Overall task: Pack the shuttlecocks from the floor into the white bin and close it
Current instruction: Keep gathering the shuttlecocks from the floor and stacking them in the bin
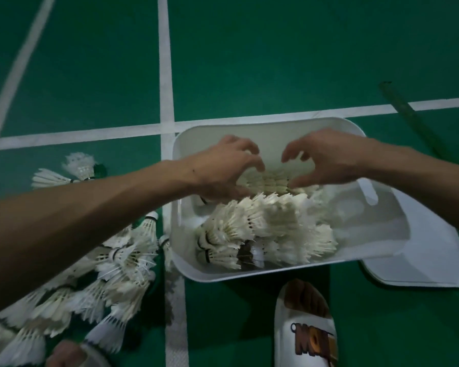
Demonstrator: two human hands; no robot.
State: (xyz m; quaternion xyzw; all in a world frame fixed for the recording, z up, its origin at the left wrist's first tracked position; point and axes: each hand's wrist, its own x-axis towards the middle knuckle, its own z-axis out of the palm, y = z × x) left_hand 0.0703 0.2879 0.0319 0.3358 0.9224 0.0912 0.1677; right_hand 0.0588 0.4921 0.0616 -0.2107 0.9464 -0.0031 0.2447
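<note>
Head view: the left hand (pixel 223 172) clasps the left end of a shuttlecock row (pixel 269 181) over the white bin (pixel 249 123). The right hand (pixel 327 160) has its fingers apart, with the thumb touching the row's right end. The bin's right half shows bare bottom. Loose shuttlecocks (pixel 117 263) lie beside its left wall, and the lid (pixel 424 263) lies at its right edge.

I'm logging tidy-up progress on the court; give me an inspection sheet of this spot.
Surface: green court floor with white lines.
Job's things: white bin open, part-filled; lid on floor at its right; loose shuttlecocks piled at its left.
Clutter: dark green strip beyond bin.
Hands: left hand grips row of shuttlecocks over bin; right hand arched at its other end, grip unclear.
Cables: nothing seen.
Surroundings: slippered foot near bin.
</note>
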